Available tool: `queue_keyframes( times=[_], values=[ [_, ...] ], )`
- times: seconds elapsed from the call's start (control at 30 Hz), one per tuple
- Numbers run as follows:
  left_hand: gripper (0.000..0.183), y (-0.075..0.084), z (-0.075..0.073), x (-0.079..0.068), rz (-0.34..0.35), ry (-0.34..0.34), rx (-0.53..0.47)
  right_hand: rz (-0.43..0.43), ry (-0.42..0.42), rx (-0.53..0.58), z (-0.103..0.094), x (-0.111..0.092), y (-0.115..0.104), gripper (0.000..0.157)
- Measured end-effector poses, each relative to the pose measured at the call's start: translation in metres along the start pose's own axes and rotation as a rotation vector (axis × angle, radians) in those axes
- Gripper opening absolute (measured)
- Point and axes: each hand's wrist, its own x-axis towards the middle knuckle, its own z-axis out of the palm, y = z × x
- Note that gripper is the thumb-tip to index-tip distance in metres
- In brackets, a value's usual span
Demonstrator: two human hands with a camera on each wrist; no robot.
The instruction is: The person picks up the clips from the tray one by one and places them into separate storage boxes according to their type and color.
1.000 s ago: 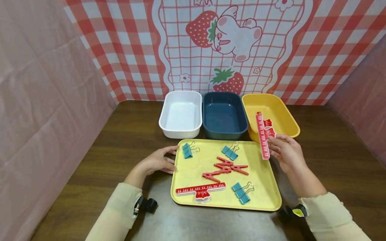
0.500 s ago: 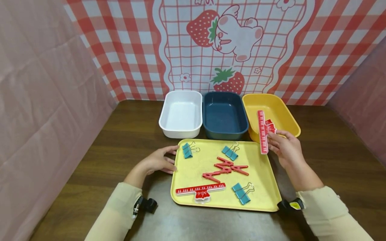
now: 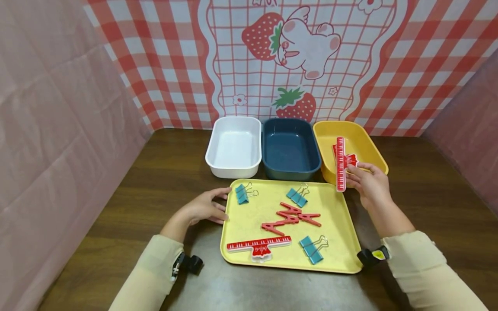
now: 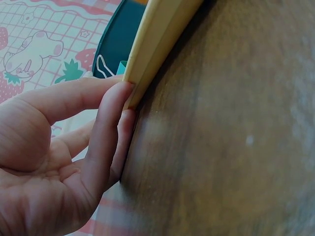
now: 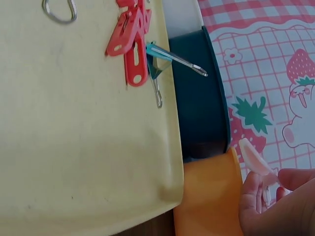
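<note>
My right hand [image 3: 371, 183] pinches a red and white clip with a piano-key pattern [image 3: 341, 166] by its handle, over the front part of the yellow bin [image 3: 369, 151]. In the right wrist view the clip's pale edge [image 5: 256, 160] points up from the fingers. Behind it, part of another red clip [image 3: 335, 150] shows in the bin. My left hand [image 3: 206, 207] touches the left edge of the yellow tray [image 3: 245, 224], fingertips at the rim [image 4: 142, 59]. On the tray lie a matching piano-pattern clip [image 3: 260, 246], three teal binder clips [image 3: 311, 249] and several red clothespins [image 3: 288, 218].
Behind the tray stand a white bin [image 3: 233, 149] and a dark blue bin [image 3: 291, 149], side by side with the yellow one. A checked strawberry cloth [image 3: 175, 65] hangs behind them. A pink cloth [image 3: 66, 129] closes off the left side.
The right hand has moved slightly forward with the piano-pattern clip, farther over the yellow bin, and the clip now stands more upright in view. The left hand and tray stay where they were.
</note>
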Motion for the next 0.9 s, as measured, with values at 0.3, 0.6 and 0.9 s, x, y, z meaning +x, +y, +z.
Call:
queue_keyframes(
  times=[0.3, 0.6, 0.9],
  values=[
    [0.081, 0.000, 0.000, 0.000, 0.003, -0.007, -0.001, 0.012, -0.008, -0.008, 0.000, 0.005, -0.005, 0.034],
    [0.081, -0.001, -0.001, 0.000, 0.008, -0.019, -0.003, 0.025, 0.012, -0.036, 0.004, 0.012, -0.013, 0.033],
    [0.080, -0.001, -0.001, 0.000, 0.012, -0.020, 0.006, 0.044, 0.060, -0.075, 0.008, 0.020, -0.018, 0.032]
  ],
)
